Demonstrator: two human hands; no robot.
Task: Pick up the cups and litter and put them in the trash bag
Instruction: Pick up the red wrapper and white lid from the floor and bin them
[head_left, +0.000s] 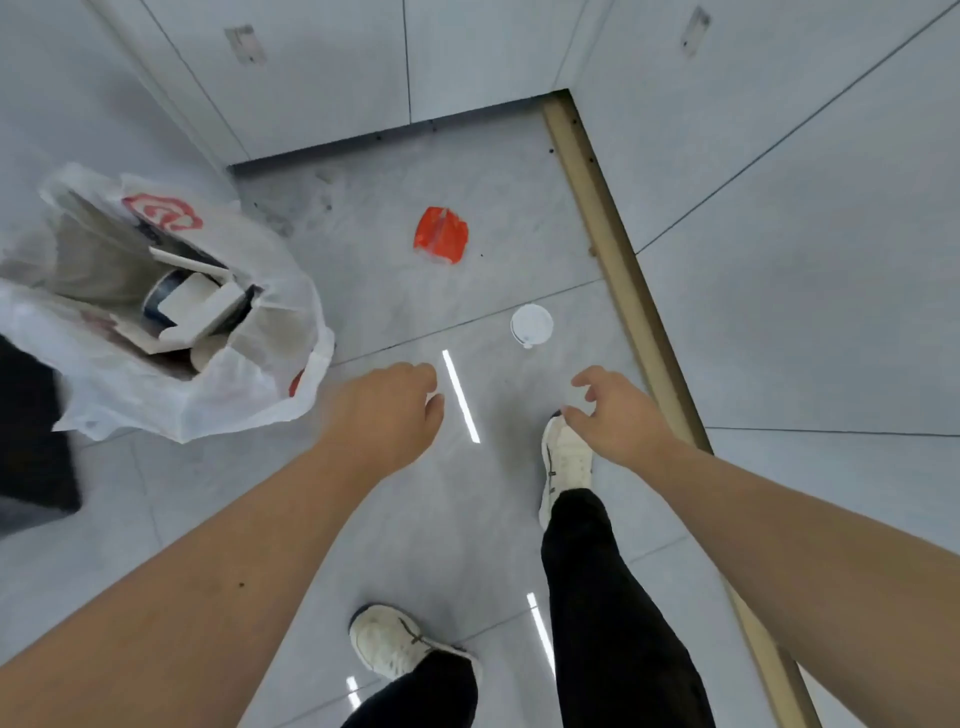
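Note:
A white plastic trash bag (249, 384) with a red logo stands open on the floor at the left, holding cups and cardboard pieces. A crumpled red wrapper (441, 241) lies on the grey tiles further ahead. A white cup lid (531, 325) lies on the floor nearer to me, right of centre. My left hand (389, 410) hovers just right of the bag with loosely curled fingers and nothing in it. My right hand (610, 408) hangs below the lid, fingers apart and empty.
Grey cabinet fronts close off the far side, and a wall with a tan baseboard (618, 260) runs along the right. A black object (31, 436) stands at the left edge behind the bag. My white shoes (566, 462) stand on the tiles below my hands.

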